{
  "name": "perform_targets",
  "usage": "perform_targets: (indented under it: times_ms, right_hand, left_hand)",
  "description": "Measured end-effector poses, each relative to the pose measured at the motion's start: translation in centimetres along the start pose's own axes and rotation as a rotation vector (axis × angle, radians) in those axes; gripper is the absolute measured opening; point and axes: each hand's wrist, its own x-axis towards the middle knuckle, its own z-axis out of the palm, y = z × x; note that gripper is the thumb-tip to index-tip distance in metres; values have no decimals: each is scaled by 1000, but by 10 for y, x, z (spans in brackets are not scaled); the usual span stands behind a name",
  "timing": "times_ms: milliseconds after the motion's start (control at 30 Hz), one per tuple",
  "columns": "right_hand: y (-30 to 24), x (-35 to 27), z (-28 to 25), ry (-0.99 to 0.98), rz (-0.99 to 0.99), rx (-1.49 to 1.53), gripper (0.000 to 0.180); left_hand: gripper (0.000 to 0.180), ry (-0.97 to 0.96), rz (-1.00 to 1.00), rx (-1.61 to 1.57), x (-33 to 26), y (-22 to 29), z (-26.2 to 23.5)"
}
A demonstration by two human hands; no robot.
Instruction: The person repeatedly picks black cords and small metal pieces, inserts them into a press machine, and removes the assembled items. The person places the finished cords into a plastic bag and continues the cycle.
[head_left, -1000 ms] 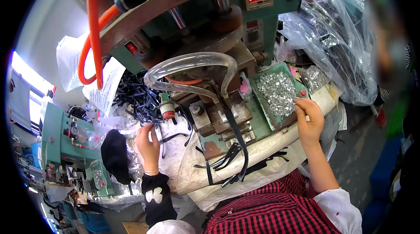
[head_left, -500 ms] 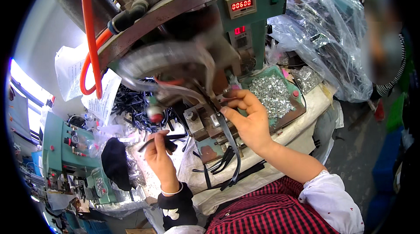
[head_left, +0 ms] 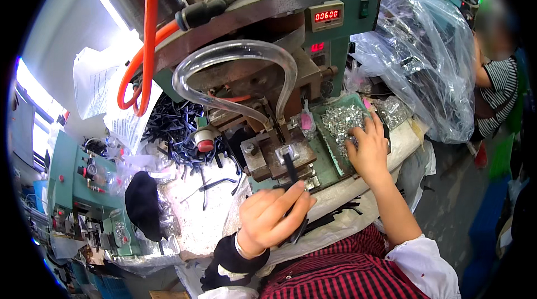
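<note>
My left hand is in front of the bench press, thumb and fingers pinched round a narrow black strip. The strip's far end lies at the small metal die; its near end passes under the hand. My right hand reaches into a green tray of small silver metal pieces. Its fingers are spread over the pieces, and I cannot make out anything held in them. Over the die arches a clear bent tube that runs down to the press tooling.
A red push button sits left of the die. Beyond it lies a heap of black strips. An orange hose hangs at the upper left. Big plastic bags stand at the right, with another person behind them.
My left hand has come rightward from beside the press to its front, with a strip. My right hand has let go of the strip at the die and moved to the tray.
</note>
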Motion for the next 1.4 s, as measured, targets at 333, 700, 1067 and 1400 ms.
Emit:
perform_targets:
  times_ms: [333, 700, 1067, 1400]
  right_hand:
    - [19, 25, 24, 142, 157, 527, 11]
    - [5, 11, 31, 156, -143, 220, 15]
    - [-2, 22, 28, 283, -27, 363, 9]
    - [21, -24, -12, 64, 315, 878, 15]
  left_hand:
    - [28, 58, 106, -11, -5, -24, 23]
    - [21, 84, -307, 211, -46, 15, -32]
    - [46, -359, -1013, 1012, -169, -147, -57]
    - [16, -28, -1190, 309, -155, -118, -58]
